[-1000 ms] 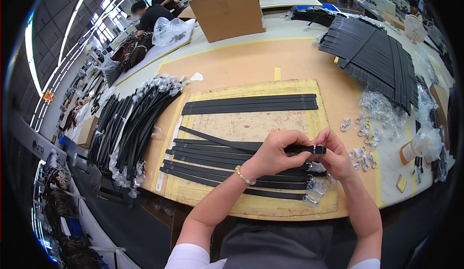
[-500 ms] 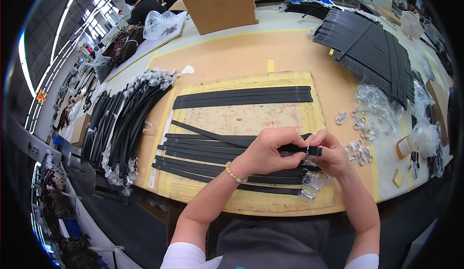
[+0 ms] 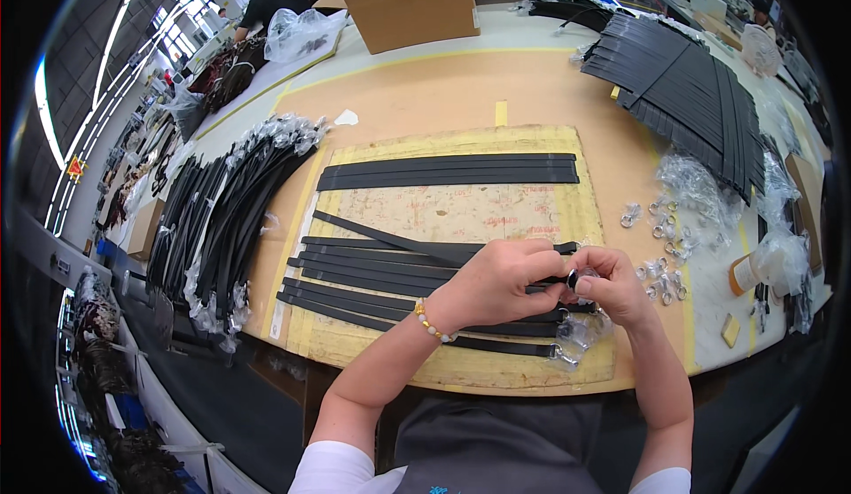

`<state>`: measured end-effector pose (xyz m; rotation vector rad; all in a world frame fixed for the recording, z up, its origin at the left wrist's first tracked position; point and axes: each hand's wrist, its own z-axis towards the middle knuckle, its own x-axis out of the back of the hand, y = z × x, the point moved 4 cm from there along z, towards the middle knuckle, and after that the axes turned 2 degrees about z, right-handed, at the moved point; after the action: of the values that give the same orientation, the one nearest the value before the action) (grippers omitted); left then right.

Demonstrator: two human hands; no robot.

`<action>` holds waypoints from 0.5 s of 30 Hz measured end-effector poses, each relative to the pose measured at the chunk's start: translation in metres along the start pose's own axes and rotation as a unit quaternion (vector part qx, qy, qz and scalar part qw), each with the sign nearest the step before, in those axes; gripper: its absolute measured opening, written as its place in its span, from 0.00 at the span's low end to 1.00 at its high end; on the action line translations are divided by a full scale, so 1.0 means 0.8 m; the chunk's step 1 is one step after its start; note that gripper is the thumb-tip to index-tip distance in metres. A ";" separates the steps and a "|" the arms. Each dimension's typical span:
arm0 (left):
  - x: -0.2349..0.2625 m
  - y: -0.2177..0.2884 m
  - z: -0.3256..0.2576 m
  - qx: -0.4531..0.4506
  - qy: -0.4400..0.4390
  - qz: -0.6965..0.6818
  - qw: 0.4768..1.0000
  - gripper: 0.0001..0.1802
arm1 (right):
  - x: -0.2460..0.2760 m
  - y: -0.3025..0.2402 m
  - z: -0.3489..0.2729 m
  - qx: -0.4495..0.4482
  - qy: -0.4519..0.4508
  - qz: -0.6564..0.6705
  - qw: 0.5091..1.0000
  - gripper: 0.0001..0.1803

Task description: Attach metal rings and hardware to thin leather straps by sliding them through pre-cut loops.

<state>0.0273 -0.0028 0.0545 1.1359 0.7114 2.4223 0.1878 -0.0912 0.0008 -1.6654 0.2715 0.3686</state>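
Observation:
A black flat strap runs slantwise from the left across the others, its right end pinched between my two hands. My left hand is closed on the strap close to that end. The fingers of my right hand are closed round the very tip, which looks bent over at a metal clasp, mostly hidden by the fingers. Several more black straps lie side by side beneath my hands. At their right ends are metal clasps in clear plastic wrap.
A worn board carries another row of straps at its far side. Loose metal clasps lie to the right, near a plastic bag and a strap stack. More straps hang at left. A cardboard box stands behind.
The strap's tip stuck out flat to the right through the clasp; now it is bent over under my right fingers. My right hand has turned slightly around it.

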 end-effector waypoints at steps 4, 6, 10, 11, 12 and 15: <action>-0.010 -0.005 -0.001 -0.003 -0.027 0.017 0.999 0.12 | 0.003 0.010 0.003 -0.001 0.034 -0.092 0.995 0.08; -0.014 -0.007 -0.002 -0.008 -0.025 0.037 0.999 0.14 | 0.002 0.017 0.004 0.003 0.054 -0.085 0.995 0.08; -0.005 -0.011 0.001 0.069 -0.031 0.006 0.997 0.14 | 0.003 0.015 0.014 0.009 0.059 -0.070 0.996 0.08; -0.003 -0.014 0.002 0.072 -0.035 0.008 0.997 0.14 | 0.003 0.015 0.015 0.000 0.049 -0.045 0.998 0.08; -0.003 -0.014 0.003 0.071 -0.038 -0.001 0.997 0.14 | 0.006 0.013 0.014 -0.004 0.058 -0.045 0.997 0.08; -0.004 -0.020 0.004 0.113 -0.045 -0.050 0.991 0.13 | 0.006 0.007 0.011 -0.011 0.015 -0.007 1.000 0.10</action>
<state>0.0334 0.0090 0.0449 1.2530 1.0075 2.2349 0.1893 -0.0827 -0.0068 -1.6946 0.2781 0.3379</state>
